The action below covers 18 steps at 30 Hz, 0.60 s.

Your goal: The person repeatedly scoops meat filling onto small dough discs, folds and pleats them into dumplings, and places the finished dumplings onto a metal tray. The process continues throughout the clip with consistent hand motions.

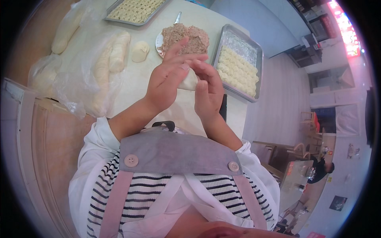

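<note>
Above the near part of the table, a thin pale dough wrapper [188, 82] is held between my two hands. My left hand [163, 81] has its thumb against the wrapper's upper part, with its other fingers stretched out. My right hand [209, 92] holds the wrapper's right edge, thumb and bent fingers around it. Whether filling lies inside is hidden. Just beyond my fingertips, a mound of minced meat filling [186, 32] sits on a white plate [159, 44], with a metal utensil handle [178, 17] sticking out behind. A short dough piece [140, 51] stands left of the plate.
On the right, a metal tray [260, 59] holds rows of folded dumplings [238, 71]; another filled tray [146, 20] is at the far left. Long dough rolls [120, 52] lie among clear plastic bags [71, 89]. A dark object [223, 107] shows partly beside my right wrist.
</note>
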Each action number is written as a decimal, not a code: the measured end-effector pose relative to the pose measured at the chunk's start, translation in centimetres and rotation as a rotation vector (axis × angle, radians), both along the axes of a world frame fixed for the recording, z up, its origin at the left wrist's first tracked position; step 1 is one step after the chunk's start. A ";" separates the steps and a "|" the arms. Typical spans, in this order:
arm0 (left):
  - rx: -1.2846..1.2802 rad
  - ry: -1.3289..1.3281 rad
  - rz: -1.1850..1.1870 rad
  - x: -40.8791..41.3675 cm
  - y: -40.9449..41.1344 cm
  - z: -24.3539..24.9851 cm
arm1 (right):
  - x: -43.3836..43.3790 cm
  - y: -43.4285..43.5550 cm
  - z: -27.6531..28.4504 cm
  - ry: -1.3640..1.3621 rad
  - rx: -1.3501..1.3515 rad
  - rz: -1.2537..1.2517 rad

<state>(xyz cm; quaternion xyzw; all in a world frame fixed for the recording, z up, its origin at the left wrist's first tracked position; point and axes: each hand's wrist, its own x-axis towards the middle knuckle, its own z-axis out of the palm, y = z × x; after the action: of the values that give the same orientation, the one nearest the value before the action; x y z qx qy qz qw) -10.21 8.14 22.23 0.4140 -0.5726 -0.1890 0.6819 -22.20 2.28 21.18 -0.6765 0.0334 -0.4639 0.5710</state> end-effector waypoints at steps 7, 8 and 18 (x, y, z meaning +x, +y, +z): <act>-0.015 -0.111 0.047 0.0 -0.1 -0.5 | 1.0 -0.8 0.5 0.180 -0.172 0.047; -0.016 -0.122 0.048 -0.1 -0.1 -0.6 | 1.5 -1.0 0.5 0.143 -0.139 0.087; 0.029 -0.138 0.068 -0.8 0.5 0.2 | 2.3 -1.4 2.2 0.095 -0.362 -0.081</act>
<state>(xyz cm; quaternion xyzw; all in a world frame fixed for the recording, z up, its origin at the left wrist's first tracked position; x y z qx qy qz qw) -10.98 8.68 22.43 0.4548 -0.6010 -0.1451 0.6410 -19.91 0.87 23.38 -0.7875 0.0034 -0.4524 0.4186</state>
